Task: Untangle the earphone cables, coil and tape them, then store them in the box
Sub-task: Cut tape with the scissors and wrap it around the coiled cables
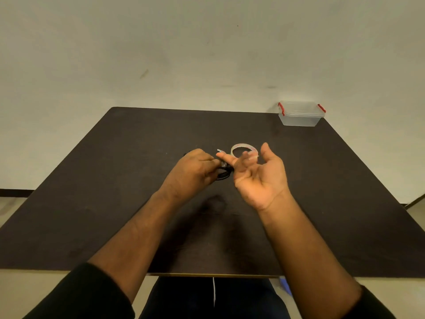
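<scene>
1. Your left hand (195, 166) grips the coiled black earphone cable (224, 173) just above the table (115, 180), fingers curled round the bundle. Keep that grip tight so the loops don't spring apart.
2. Your right hand (257, 173) is palm-up, fingers spread and loose, gripping nothing. A short tape strip (221, 152) seems stuck to its forefinger tip; blurred, so not certain.
3. Step in hand looks like taping: lay the strip across the coil beside the left fingers, wrap it right round, press the end onto itself.
4. Don't tape your left fingers into the wrap; shift them aside first.
5. The tape roll (244, 149) lies on the table just behind the right hand, partly hidden by its fingers. Mind you don't knock it while wrapping.
6. The clear box (300, 116) with red clips sits at the far right corner of the table, well apart from the hands, lid on and apparently latched. It needs opening before storing.
7. Nothing lies between the hands and the box.
</scene>
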